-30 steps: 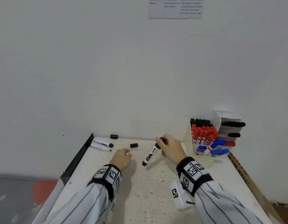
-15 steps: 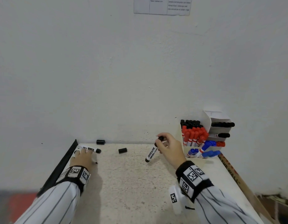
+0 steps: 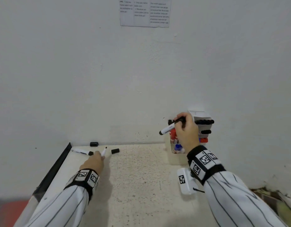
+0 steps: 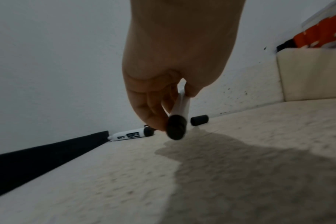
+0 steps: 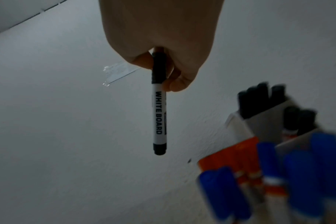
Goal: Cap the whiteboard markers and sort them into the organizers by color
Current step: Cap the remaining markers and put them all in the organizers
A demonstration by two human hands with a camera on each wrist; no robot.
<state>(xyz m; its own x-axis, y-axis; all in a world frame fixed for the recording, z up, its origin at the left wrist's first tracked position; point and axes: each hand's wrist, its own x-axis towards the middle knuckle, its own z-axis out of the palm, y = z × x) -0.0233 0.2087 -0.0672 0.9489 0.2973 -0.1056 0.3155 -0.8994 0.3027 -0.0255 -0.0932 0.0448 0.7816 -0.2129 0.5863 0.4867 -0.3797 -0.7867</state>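
A capped black marker (image 3: 170,127) is pinched by its cap end in the right hand (image 3: 186,130), held up right at the organizer (image 3: 175,158), with the black-capped group just behind the fingers. It should probably be tipped upright and lowered among the black ones, kept clear of the red and blue sections nearer the wrist. Meanwhile an uncapped marker (image 3: 103,151) is gripped in the left hand (image 3: 94,162), tip pointing away, and a loose cap (image 3: 115,151) sits on the tabletop (image 3: 138,177) just beyond it, best pressed on until it's fully seated.
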